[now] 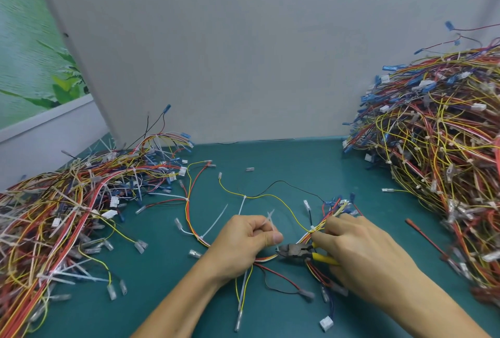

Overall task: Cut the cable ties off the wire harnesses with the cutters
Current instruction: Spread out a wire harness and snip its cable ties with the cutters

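A wire harness of yellow, red, orange and black wires lies spread across the middle of the green table. My left hand is closed around its bundle and pinches a white cable tie between thumb and fingers. My right hand grips the yellow-handled cutters; the dark jaws point left, close to my left thumb. Right fingertips also touch the bundle at another small white tie. More white ties remain along the harness.
A large heap of harnesses rises at the right. A flatter pile with many white ties covers the left. Loose connectors and a red wire lie on the table. A grey wall stands behind.
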Demonstrator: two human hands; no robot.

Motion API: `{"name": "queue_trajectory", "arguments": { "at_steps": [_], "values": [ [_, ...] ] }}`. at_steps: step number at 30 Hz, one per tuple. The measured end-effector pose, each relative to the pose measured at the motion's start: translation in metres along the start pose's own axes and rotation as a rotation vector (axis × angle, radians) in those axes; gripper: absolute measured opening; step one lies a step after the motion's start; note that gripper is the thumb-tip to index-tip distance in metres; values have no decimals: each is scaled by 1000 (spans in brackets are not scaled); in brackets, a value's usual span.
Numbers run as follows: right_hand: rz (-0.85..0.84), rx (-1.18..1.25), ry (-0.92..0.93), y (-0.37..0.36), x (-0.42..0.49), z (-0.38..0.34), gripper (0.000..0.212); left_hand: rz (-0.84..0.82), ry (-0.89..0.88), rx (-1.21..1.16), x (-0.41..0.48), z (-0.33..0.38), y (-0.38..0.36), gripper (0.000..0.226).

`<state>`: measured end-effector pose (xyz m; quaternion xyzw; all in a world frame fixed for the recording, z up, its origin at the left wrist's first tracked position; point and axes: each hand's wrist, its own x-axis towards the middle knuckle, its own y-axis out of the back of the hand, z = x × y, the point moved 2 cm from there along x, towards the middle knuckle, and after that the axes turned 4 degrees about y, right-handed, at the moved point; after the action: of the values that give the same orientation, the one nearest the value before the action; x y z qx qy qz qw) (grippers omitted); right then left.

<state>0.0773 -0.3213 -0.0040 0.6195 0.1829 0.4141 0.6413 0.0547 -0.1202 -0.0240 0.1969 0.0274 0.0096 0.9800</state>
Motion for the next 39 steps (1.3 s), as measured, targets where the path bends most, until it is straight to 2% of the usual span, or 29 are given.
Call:
{"name": "queue_trajectory", "arguments": {
  "at_steps": [2,6,16,23,26,29,33,37,39],
  "values": [
    [-41,16,-15,0,0,0,30,3,1,11,0,0,0,19],
    [-150,40,-31,-1,0,0,9,10,-8,15,0,0,0,18],
    [-281,37,-122,0,2,-4,19,17,-20,6,2,-3,1,21],
    [-312,29,-137,1,0,1,22,85,47,-358,2,-2,5,30],
    [-333,33,-145,4,-2,5,18,100,22,-385,-1,4,11,33],
    [-376,20,-162,7,-5,12,11,69,-19,-267,-6,7,21,27],
    [-426,2,-183,10,-8,20,22,-10,-114,74,-14,16,29,7],
    [-410,-11,-192,8,-7,20,14,-80,-300,525,-21,19,24,16],
    [-405,-6,-195,8,-7,20,10,-91,-345,630,-24,14,19,18]
  ]
}}
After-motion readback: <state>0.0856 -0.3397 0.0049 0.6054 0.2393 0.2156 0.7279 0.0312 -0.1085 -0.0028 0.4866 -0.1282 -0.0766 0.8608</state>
